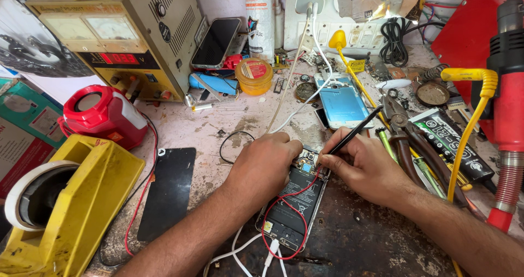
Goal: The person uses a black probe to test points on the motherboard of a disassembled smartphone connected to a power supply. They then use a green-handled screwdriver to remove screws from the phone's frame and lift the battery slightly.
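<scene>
- The worktop fills the frame, stained and crowded with tools.
- A beige bench power supply with a red lit readout stands at the upper left.
- A yellow tape dispenser with a roll of pale tape sits at the lower left; a red round device is just above it.
- A red hot-air tool with a ribbed hose stands along the right edge.
- A black flat panel lies left of centre, near the left forearm.
- The opened phone, back cover off and battery showing, lies at lower centre between the two hands; a red wire loops over it and a white cable is plugged in at its lower end.
- The left hand rests closed over the upper left corner of the opened phone, holding it down.
- The right hand pinches a thin black tool, whose tip touches the board at the top of the phone.
- A pale blue phone frame lies above the right hand.
- Pliers and a black tube lie right of that hand.
- An orange round tin stands at upper centre.
</scene>
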